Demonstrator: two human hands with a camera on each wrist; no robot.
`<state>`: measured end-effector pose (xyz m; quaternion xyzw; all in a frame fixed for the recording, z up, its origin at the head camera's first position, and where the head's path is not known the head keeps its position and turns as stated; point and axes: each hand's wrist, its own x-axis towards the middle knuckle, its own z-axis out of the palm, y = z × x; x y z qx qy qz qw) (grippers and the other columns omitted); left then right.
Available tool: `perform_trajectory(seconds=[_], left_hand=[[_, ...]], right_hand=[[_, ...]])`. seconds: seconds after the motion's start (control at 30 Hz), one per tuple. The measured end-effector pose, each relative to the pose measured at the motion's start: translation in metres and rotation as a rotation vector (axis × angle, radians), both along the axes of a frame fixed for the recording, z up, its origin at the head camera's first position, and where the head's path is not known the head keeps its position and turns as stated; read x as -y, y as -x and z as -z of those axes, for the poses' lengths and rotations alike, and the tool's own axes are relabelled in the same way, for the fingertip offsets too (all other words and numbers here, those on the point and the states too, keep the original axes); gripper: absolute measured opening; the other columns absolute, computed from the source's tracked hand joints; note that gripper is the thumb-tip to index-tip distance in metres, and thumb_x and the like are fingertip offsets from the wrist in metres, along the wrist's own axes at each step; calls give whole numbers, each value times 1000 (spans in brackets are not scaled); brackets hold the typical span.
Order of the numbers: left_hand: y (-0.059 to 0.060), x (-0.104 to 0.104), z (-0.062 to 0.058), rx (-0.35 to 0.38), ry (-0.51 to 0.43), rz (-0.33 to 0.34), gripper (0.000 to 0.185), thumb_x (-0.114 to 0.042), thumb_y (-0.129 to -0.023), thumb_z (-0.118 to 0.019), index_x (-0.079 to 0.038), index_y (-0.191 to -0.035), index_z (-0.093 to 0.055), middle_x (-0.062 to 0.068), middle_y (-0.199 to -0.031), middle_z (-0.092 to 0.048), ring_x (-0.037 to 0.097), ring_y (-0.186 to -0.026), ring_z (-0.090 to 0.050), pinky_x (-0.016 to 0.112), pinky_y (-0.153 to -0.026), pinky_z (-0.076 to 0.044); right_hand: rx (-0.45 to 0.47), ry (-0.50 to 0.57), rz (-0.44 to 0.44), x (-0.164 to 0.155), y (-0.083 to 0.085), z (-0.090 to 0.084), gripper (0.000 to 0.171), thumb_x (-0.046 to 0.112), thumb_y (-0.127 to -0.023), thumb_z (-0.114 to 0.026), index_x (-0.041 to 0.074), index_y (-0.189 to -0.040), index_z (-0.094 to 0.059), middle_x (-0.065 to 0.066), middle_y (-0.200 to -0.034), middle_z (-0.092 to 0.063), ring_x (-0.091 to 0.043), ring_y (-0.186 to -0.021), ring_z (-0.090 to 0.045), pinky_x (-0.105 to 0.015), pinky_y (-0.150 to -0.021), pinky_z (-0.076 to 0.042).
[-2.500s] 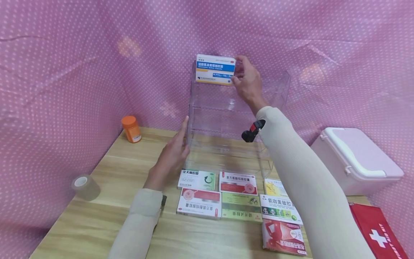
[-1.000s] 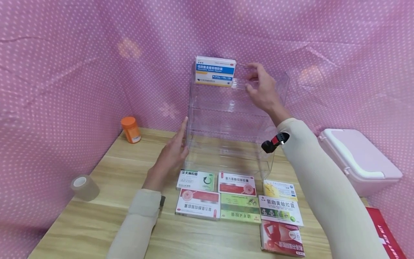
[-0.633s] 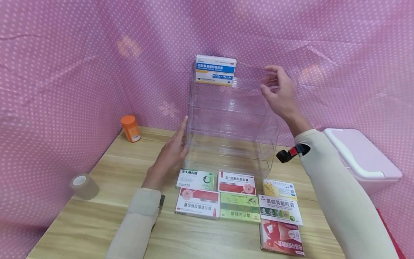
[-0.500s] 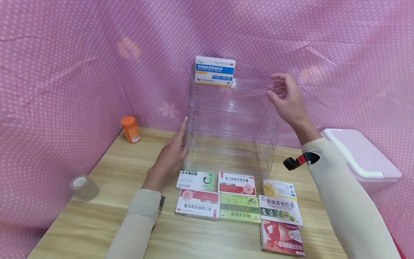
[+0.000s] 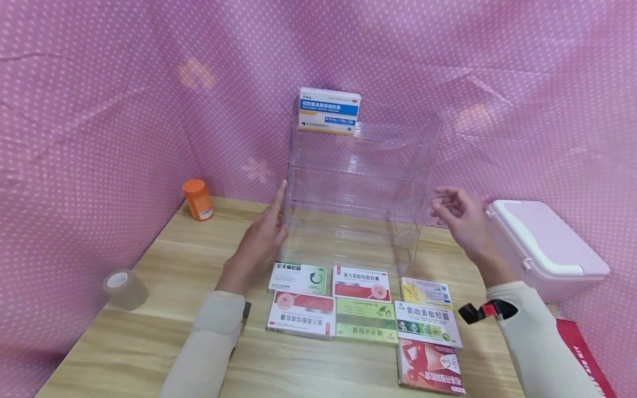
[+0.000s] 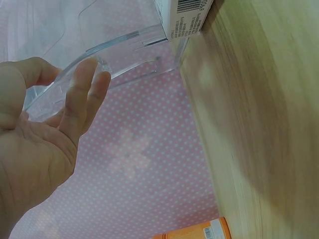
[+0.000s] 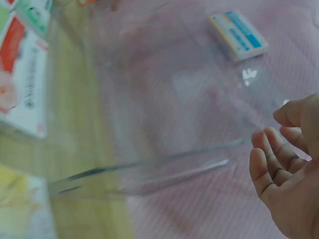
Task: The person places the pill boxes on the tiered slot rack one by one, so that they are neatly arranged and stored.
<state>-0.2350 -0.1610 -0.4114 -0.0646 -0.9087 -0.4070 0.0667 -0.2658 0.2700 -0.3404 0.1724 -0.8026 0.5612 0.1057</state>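
Pink dotted backdrop, wood counter (image 5: 164, 309) | left hand (image 5: 259, 243) fingers straight against rack (image 5: 358, 188) | right hand (image 5: 460, 221) loosely curled, empty | risk: nudged rack tips blue box (image 5: 329, 109), frame top centre.

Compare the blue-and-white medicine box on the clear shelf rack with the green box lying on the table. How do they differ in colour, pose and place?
The blue-and-white box stands upright on its long edge on the top tier of the clear rack; the green box lies flat on the table. The blue-and-white box stands alone, while the green box sits packed among other boxes. Neither hand touches either one. Both are flat rectangular cartons with printed labels.
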Motion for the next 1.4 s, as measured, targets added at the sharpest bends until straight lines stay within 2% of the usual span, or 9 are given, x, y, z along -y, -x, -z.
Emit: perform_trajectory(seconds=[0.07, 0.3, 0.53, 0.73, 0.83, 0.93, 1.07, 1.23, 1.4], left_hand=[[0, 0, 0, -7, -3, 4, 112, -5, -105, -60, -68, -160, 14, 12, -168, -46, 38, -132, -63, 61, -107, -57], [1, -2, 0, -10, -3, 5, 110, -4, -105, -60, -64, -163, 13, 11, -172, -42, 39, -134, -63, 61, -108, -57], [0, -3, -1, 12, -8, 3, 112, -5, -105, -60, -70, -158, 16, 9, -176, -34, 41, -141, -58, 63, -113, -54], [0, 0, -2, 1, -6, 2, 111, -5, -105, -61, -65, -162, 13, 10, -175, -37, 40, -135, -62, 62, -108, -57], [1, 1, -2, -10, -11, 8, 111, -4, -104, -61, -63, -164, 12, 11, -173, -39, 39, -131, -63, 61, -106, -58], [1, 1, -1, -5, -10, 12, 112, -4, -105, -60, -66, -161, 14, 11, -173, -40, 38, -132, -63, 59, -105, -59], [1, 1, 1, -4, 0, 11, 113, -5, -105, -60, -69, -159, 16, 11, -170, -43, 37, -131, -63, 57, -104, -60], [1, 1, 1, -19, 17, 7, 110, -5, -105, -59, -64, -162, 15, 12, -165, -48, 36, -128, -64, 56, -102, -60], [1, 1, 2, -3, 2, 6, 110, -6, -106, -60, -66, -161, 14, 7, -173, -40, 35, -129, -62, 57, -105, -59]], right_hand=[[33, -9, 4, -7, -5, 13, 24, 4, -106, -63, 11, -129, -64, 8, -105, -70, -3, -89, -68, -15, -76, -59], [165, -64, -2, -31, -29, 47, 19, 13, -108, -63, 21, -125, -65, 16, -103, -70, -5, -93, -69, -18, -78, -60], [279, -140, -15, -57, -51, 78, 21, 18, -110, -61, 10, -129, -64, 15, -106, -69, -6, -95, -68, -23, -80, -61], [458, -173, 7, -71, -65, 100, 41, 23, -111, -58, -6, -140, -55, 9, -107, -70, -8, -92, -67, -26, -78, -62], [523, -191, 23, -76, -71, 110, 45, 23, -111, -59, -8, -143, -51, 4, -103, -68, -8, -88, -64, -26, -75, -60], [580, -179, 18, -81, -76, 118, 45, 21, -110, -60, -8, -143, -50, 2, -102, -66, -8, -85, -62, -24, -73, -58], [617, -141, 3, -90, -83, 126, 41, 16, -109, -62, -7, -141, -52, 4, -105, -66, -8, -86, -60, -24, -72, -56], [592, -204, 34, -97, -88, 132, 44, 18, -106, -67, -4, -141, -54, 4, -104, -68, -8, -87, -62, -25, -73, -56], [576, -249, 42, -99, -91, 136, 51, 19, -105, -68, -5, -147, -51, 1, -108, -70, -8, -87, -64, -26, -74, -57]])
